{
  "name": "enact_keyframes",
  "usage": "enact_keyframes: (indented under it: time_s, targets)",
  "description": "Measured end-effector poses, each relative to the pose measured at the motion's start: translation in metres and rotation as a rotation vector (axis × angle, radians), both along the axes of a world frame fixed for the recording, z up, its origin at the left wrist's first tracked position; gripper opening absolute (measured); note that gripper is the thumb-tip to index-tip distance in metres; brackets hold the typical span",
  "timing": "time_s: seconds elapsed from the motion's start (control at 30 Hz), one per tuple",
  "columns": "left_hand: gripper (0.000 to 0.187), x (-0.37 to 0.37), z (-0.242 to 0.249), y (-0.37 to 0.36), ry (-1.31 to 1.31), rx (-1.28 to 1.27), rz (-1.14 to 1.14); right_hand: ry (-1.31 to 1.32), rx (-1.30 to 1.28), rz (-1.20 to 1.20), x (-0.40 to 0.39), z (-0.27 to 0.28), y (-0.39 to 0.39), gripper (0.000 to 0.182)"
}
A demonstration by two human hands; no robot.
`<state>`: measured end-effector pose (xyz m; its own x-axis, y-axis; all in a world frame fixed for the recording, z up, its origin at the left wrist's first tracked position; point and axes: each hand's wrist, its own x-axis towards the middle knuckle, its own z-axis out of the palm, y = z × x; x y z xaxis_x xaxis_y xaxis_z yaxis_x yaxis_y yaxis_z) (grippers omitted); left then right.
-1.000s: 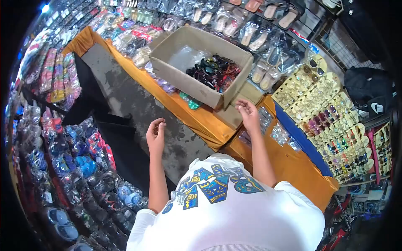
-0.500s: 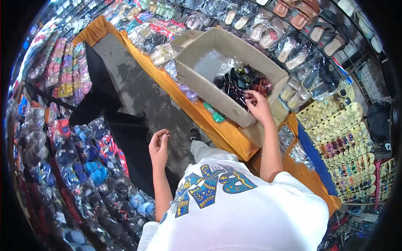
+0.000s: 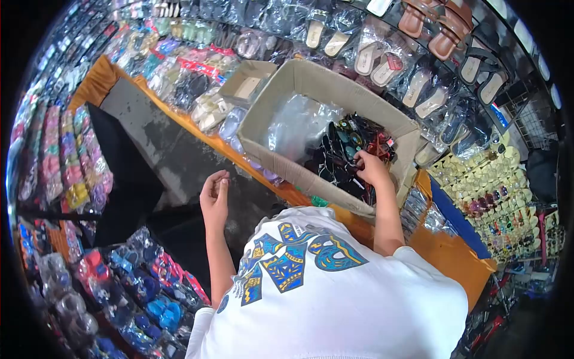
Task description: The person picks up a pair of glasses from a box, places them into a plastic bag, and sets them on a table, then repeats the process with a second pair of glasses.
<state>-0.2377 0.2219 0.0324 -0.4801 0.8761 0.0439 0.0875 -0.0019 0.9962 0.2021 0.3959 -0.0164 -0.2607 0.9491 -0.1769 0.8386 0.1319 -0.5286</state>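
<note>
A large cardboard box holds a tangled heap of sunglasses, mostly dark with some red ones. My right hand reaches over the near wall into this heap. Its fingers are bent and closed among the frames; what lies between the fingertips is hidden. Clear plastic wrapping fills the other end of the box. My left hand hovers above the floor, left of the box. Its fingers curl loosely, with the thumb apart and nothing visible in the hand.
A smaller open carton stands behind the box. Bagged sandals line the rack beyond. Sunglasses hang on a display board at right. Orange cloth edges the stall, beside a grey floor. Bagged footwear covers the left side.
The view has shifted, so the box sits lower in it. My right hand has gone deeper into the sunglasses, its fingers now among them. The left hand stays raised and loosely curled.
</note>
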Motion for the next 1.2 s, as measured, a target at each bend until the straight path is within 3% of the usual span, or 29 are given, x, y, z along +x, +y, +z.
enact_keyframes:
  time_s: [0.17, 0.37, 0.43, 0.47, 0.57, 0.63, 0.77, 0.83, 0.97, 1.1, 1.17, 1.2]
  targets:
    - [0.023, 0.008, 0.01, 0.054, 0.003, -0.003, -0.111, 0.067, -0.007, -0.045, 0.003, 0.004, 0.001, 0.037]
    - [0.019, 0.035, 0.03, 0.126, 0.406, 0.071, -0.352, 0.187, 0.054, -0.126, 0.006, 0.019, -0.022, 0.03]
    - [0.023, 0.045, 0.034, 0.15, 0.368, 0.098, -0.427, 0.235, 0.116, -0.188, 0.009, 0.021, -0.034, 0.028]
    - [0.025, 0.048, 0.032, 0.164, 0.51, 0.089, -0.471, 0.275, 0.119, -0.197, 0.012, 0.022, -0.04, 0.028]
    - [0.033, 0.053, 0.005, 0.209, 0.721, 0.01, -0.575, 0.428, 0.085, -0.245, 0.02, 0.008, -0.054, 0.029]
    - [0.04, 0.055, -0.03, 0.242, 1.033, 0.023, -0.605, 0.485, 0.039, -0.255, 0.014, 0.018, -0.063, 0.028]
    - [0.032, 0.072, -0.064, 0.29, 1.228, -0.185, -0.708, 0.49, 0.067, -0.3, 0.007, 0.023, -0.074, 0.029]
    - [0.028, 0.081, -0.083, 0.305, 1.353, -0.162, -0.678, 0.576, 0.105, -0.304, 0.003, 0.013, -0.075, 0.027]
    - [0.022, 0.097, -0.081, 0.323, 1.709, -0.082, -0.653, 0.457, 0.122, -0.269, 0.0, 0.016, -0.073, 0.027]
    - [0.023, 0.097, -0.093, 0.357, 1.811, -0.128, -0.645, 0.465, 0.14, -0.301, 0.0, 0.017, -0.073, 0.028]
    - [0.025, 0.089, -0.111, 0.373, 1.888, 0.176, -0.603, 0.469, 0.132, -0.305, 0.001, 0.016, -0.071, 0.028]
    - [0.025, 0.086, -0.119, 0.382, 1.89, 0.178, -0.609, 0.469, 0.121, -0.309, 0.001, 0.016, -0.071, 0.028]
